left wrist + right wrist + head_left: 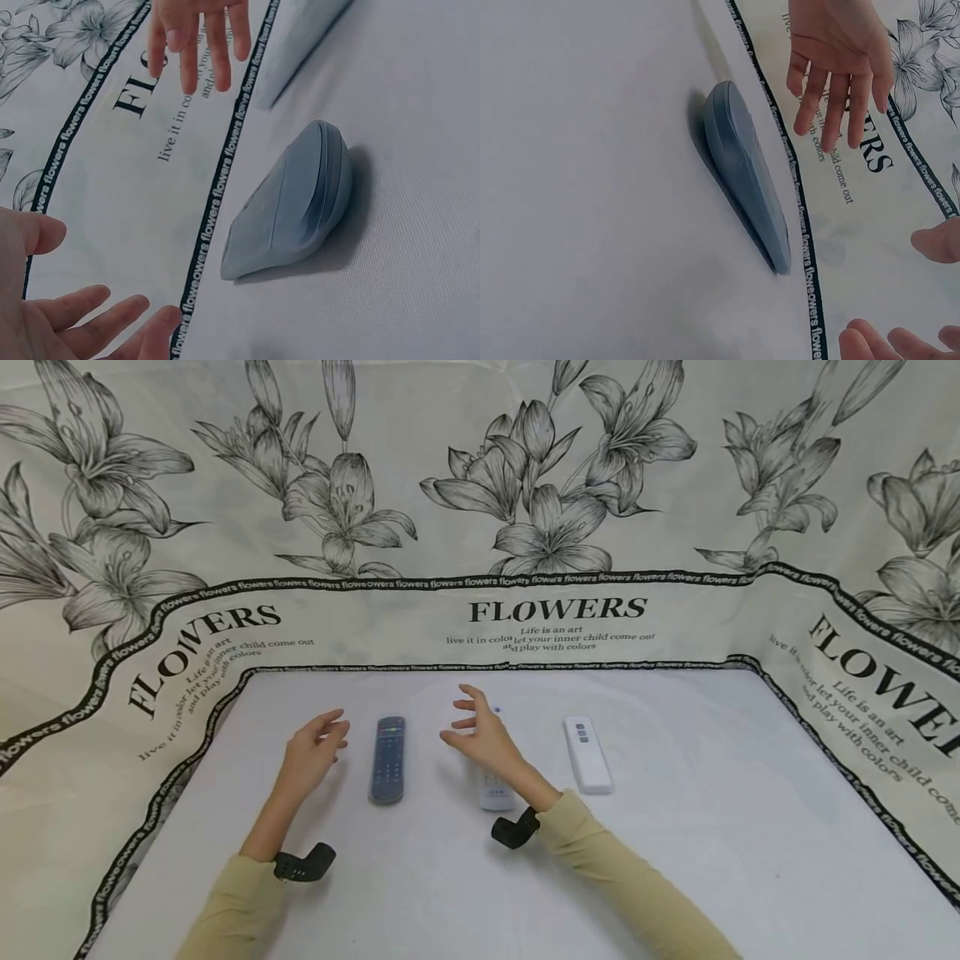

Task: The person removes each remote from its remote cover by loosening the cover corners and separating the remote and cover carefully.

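Note:
A dark blue-grey remote control [387,764] lies on the white table between my two hands. My left hand [311,758] hovers to its left, fingers loosely bent with nothing in them. To its right, my right hand [486,742] hangs over a white remote control [496,787] and hides part of it; its fingers point left and hold nothing. In the left wrist view the blue-grey remote [289,214] shows from its end, with my left hand [82,326] at lower left. The right wrist view has the same remote [742,169] apart from my right hand [904,345].
A second white remote control [588,756] with several grey buttons lies farther right on the white tabletop [690,793]. Flower-printed cloth [555,543] with lettering stands behind and along the sides. Each wrist wears a black camera [306,863].

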Tool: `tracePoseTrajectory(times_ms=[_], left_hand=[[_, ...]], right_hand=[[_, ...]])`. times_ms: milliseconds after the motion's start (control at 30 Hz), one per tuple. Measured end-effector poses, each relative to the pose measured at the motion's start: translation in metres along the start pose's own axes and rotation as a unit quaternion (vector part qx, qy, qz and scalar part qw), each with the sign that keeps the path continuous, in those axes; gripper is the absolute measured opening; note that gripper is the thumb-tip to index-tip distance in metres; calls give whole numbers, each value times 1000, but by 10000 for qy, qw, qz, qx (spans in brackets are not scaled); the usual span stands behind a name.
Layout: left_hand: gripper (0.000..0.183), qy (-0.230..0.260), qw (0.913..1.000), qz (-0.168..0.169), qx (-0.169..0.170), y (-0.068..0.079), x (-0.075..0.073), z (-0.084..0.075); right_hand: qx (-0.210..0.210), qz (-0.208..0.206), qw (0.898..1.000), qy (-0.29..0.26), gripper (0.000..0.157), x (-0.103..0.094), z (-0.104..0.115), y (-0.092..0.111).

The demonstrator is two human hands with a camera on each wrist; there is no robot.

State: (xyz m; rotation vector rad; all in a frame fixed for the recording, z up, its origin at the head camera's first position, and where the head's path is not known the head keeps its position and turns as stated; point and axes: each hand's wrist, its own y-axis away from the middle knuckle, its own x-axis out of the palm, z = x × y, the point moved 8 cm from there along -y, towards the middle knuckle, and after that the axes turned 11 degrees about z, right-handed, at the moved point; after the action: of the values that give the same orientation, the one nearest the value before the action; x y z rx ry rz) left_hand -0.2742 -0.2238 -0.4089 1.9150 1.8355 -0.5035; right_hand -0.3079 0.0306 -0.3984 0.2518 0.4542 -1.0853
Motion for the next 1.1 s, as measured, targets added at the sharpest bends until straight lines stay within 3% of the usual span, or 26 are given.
tracePoseTrajectory(times_ms=[367,767,1100], left_hand=[[59,131,9987,390,-304,-18,18,9],[57,483,9921,914,-709,-31,33,18],[57,440,9872,1214,-937,-37,42,28]], right_hand=[[310,408,9971,-563,80,34,-4,-21],[1008,761,9798,-1549,78,60,-12,-37],[1294,818,9773,-1465,83,69,-19,-45]])
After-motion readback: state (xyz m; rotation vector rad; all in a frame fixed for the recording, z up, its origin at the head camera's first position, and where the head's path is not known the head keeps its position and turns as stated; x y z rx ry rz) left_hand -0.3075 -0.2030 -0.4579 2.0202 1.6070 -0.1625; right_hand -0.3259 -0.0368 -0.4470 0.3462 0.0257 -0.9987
